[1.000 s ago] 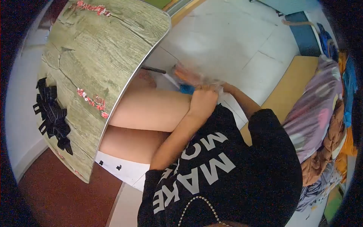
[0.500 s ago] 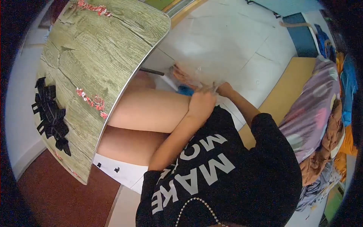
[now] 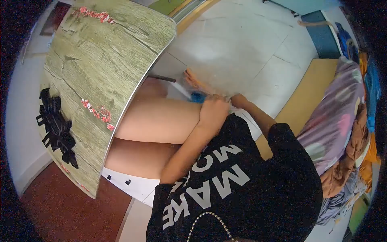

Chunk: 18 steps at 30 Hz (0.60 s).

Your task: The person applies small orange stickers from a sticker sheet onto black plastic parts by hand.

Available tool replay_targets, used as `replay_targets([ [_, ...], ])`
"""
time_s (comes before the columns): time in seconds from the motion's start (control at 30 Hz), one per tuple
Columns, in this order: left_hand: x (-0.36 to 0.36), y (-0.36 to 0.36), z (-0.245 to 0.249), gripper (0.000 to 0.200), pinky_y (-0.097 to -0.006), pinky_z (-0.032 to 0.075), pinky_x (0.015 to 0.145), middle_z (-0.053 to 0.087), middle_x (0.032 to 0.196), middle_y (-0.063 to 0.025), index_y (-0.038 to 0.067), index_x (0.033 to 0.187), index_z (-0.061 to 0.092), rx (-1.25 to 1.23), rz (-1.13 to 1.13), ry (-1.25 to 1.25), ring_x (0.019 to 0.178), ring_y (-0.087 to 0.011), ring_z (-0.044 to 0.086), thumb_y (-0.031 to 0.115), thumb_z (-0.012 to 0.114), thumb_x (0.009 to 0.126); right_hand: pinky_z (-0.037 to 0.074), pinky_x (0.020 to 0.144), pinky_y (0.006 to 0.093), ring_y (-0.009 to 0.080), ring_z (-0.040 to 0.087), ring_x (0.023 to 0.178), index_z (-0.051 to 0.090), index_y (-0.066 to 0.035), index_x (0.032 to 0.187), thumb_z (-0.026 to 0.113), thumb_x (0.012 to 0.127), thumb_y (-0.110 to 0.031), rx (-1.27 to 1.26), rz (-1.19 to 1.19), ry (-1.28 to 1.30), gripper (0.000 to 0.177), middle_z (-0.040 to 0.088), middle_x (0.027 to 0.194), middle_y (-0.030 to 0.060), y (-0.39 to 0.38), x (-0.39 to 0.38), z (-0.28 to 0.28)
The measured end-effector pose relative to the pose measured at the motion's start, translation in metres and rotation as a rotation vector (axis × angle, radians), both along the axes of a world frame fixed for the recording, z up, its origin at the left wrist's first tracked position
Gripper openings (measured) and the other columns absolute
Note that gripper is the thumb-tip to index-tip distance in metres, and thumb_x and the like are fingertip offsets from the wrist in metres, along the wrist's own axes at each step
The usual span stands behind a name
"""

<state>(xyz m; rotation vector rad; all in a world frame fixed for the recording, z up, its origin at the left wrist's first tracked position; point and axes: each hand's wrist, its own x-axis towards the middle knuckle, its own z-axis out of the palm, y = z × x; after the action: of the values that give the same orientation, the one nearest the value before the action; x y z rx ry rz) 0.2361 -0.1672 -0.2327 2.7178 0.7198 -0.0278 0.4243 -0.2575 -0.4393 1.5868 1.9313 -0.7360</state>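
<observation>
My left hand [image 3: 215, 108] is closed with its knuckles up, beside the thigh and in front of the black shirt. Close to it on the right, my right hand [image 3: 239, 101] is also closed. Both grip the gathered edge of a clear plastic bag [image 3: 223, 82], whose hazy, see-through body spreads beyond the hands over the floor. Something blue [image 3: 197, 97] shows just past my left hand, near a bare foot [image 3: 195, 80]. My fingertips are mostly hidden behind the knuckles.
A wood-print table [image 3: 121, 52] with red flowers stands at left, bearing several black plastic buckle-like pieces [image 3: 56, 125]. A dark rod [image 3: 162, 78] juts from beneath its edge. At right are a tan board [image 3: 304, 97] and piled fabric [image 3: 334, 109]. White tiles [image 3: 258, 36] cover the floor.
Both hands have shifted slightly left, still close together on the plastic bag. The bag's haze has changed shape a little. The table has tilted slightly in view.
</observation>
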Motion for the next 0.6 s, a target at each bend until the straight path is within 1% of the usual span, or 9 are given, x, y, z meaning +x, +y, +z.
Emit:
replay_targets([
  [0.1,0.003,-0.002,-0.001,0.013,-0.0338,0.044,0.065,0.059,0.074,-0.0098,0.009,0.080,0.061,-0.013,0.067,-0.029,0.073,-0.0234,0.057,0.009,0.054,0.068,0.045,0.060,0.0355,0.0301,0.058,0.070,0.057,-0.003,0.088,0.049,0.072,-0.011,-0.028,0.022,-0.004,0.020,0.062,0.087,0.0122,-0.003,-0.002,0.011],
  [0.23,0.006,0.005,0.024,0.020,-0.0354,0.044,0.071,0.059,0.084,-0.0126,0.007,0.085,0.058,0.006,0.206,0.091,0.081,-0.0257,0.056,0.010,0.057,0.066,0.044,0.056,0.0380,0.0273,0.058,0.062,0.053,-0.008,0.077,0.048,0.076,-0.019,0.653,-0.432,0.462,0.012,0.060,0.073,0.0096,0.006,-0.028,0.130],
  [0.3,0.005,0.006,0.018,0.022,-0.0355,0.043,0.072,0.058,0.087,-0.0129,0.007,0.087,0.057,0.066,0.226,0.034,0.082,-0.0261,0.055,0.011,0.057,0.065,0.044,0.057,0.0385,0.0280,0.059,0.068,0.052,-0.010,0.084,0.047,0.077,-0.018,0.577,-0.329,0.323,0.013,0.061,0.077,0.0081,0.002,-0.024,0.165],
  [0.33,0.004,0.006,0.013,0.024,-0.0356,0.043,0.073,0.057,0.090,-0.0132,0.007,0.089,0.056,0.119,0.253,-0.020,0.084,-0.0264,0.055,0.011,0.058,0.065,0.044,0.057,0.0385,0.0280,0.059,0.068,0.052,-0.010,0.084,0.047,0.077,-0.018,0.583,-0.330,0.318,0.013,0.061,0.077,0.0081,0.003,-0.021,0.187],
  [0.4,0.005,0.005,0.007,0.029,-0.0359,0.043,0.074,0.055,0.096,-0.0137,0.007,0.092,0.054,0.219,0.303,-0.131,0.086,-0.0271,0.054,0.013,0.060,0.064,0.043,0.059,0.0332,0.0265,0.058,0.072,0.053,-0.008,0.091,0.047,0.077,-0.014,0.608,-0.294,0.129,0.017,0.060,0.083,0.0052,0.006,-0.014,0.233],
  [0.43,0.009,0.004,0.011,0.029,-0.0359,0.043,0.074,0.055,0.096,-0.0137,0.007,0.092,0.054,0.219,0.298,-0.142,0.086,-0.0271,0.054,0.013,0.060,0.064,0.043,0.057,0.0332,0.0263,0.058,0.070,0.054,-0.008,0.091,0.048,0.077,-0.014,0.593,-0.299,0.101,0.016,0.061,0.084,0.0051,0.008,-0.010,0.252],
  [0.5,0.017,0.005,0.029,0.031,-0.0362,0.042,0.075,0.054,0.098,-0.0135,0.007,0.094,0.053,0.196,0.232,-0.486,0.088,-0.0273,0.053,0.014,0.061,0.064,0.043,0.056,0.0333,0.0261,0.058,0.068,0.055,-0.008,0.092,0.049,0.078,-0.014,0.586,-0.305,0.056,0.016,0.062,0.084,0.0049,0.020,-0.008,0.285],
  [0.57,0.022,0.003,0.043,0.034,-0.0366,0.042,0.076,0.052,0.100,-0.0133,0.007,0.096,0.051,0.175,0.160,-0.825,0.090,-0.0276,0.051,0.015,0.062,0.065,0.041,0.053,0.0305,0.0222,0.055,0.059,0.058,-0.009,0.090,0.052,0.079,-0.014,0.663,-0.482,0.210,0.014,0.063,0.079,0.0053,0.041,-0.008,0.305],
  [0.6,0.023,-0.002,0.045,0.032,-0.0374,0.041,0.076,0.052,0.098,-0.0124,0.008,0.096,0.052,0.129,0.048,-0.837,0.087,-0.0269,0.051,0.015,0.061,0.066,0.041,0.053,0.0293,0.0196,0.053,0.057,0.060,-0.009,0.089,0.053,0.079,-0.014,0.675,-0.557,0.392,0.013,0.062,0.076,0.0049,0.051,0.000,0.294],
])
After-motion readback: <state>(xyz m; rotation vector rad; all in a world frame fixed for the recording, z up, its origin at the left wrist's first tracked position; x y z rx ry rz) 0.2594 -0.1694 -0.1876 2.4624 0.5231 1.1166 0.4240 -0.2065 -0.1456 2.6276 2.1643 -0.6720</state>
